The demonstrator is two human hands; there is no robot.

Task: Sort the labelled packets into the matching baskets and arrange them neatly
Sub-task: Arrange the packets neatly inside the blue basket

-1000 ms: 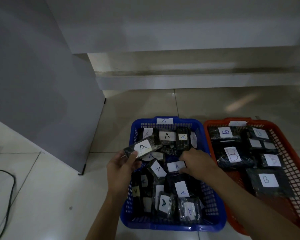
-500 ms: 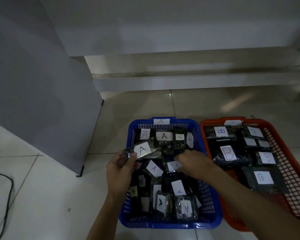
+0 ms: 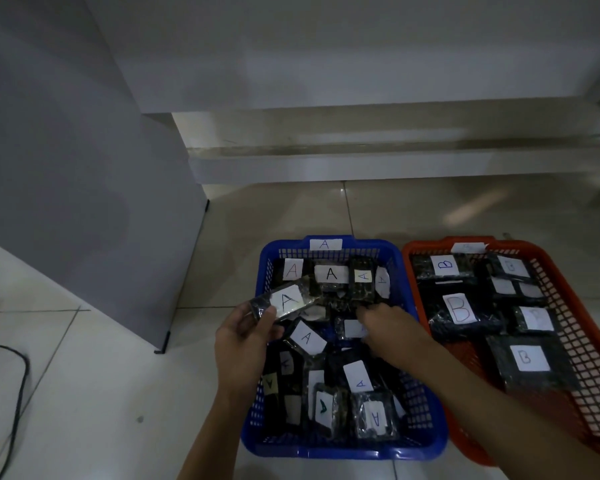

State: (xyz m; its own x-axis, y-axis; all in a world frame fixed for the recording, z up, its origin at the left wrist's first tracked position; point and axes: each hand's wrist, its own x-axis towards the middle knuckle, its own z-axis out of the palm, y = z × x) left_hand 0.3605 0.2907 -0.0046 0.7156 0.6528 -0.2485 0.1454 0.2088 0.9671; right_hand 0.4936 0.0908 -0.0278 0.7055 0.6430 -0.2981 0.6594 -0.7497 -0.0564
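Blue basket (image 3: 340, 448), tagged A on its far rim, sits on the tiled floor (image 3: 84, 393) directly in front of me; orange basket (image 3: 589, 337) touches it on the right side. Blue one holds a loose jumble of dark packets with white A labels, some flat, some tilted, a few overlapping. Orange one holds B-labelled packets (image 3: 459, 308), laid flatter.

My left hand (image 3: 245, 341) grips one A packet (image 3: 284, 301) by its near-left end, thumb on top, held tilted above the near-left part of the blue basket, label facing up. My right hand (image 3: 390, 329) reaches into the middle of the blue basket, fingers curled down among the packets there; lighting is dim and the fingertips are hidden, so I cannot tell whether it holds one.

Grey panel (image 3: 84, 185) stands to the left. Black cable (image 3: 18, 386) lies on the floor at far left.
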